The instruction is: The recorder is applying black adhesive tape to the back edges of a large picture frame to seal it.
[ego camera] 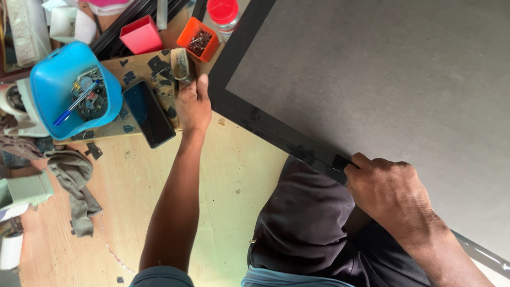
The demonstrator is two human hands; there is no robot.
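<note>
A large grey board with a black frame [265, 127] lies across the floor and over my knee. My right hand [388, 194] presses its fingers on the frame's near edge, on a small black piece [340, 161]. My left hand [192, 103] reaches forward to a worn wooden board [143, 69] and closes on a small roll-like object [184, 65] at its edge. Which object this is I cannot tell.
A dark phone [149, 113] lies on the wooden board. A blue tub [58, 79] holds pens and small parts. A red box [141, 34], an orange box of nails [199, 40], a red-lidded jar [223, 13] and a grey rag [74, 186] lie around.
</note>
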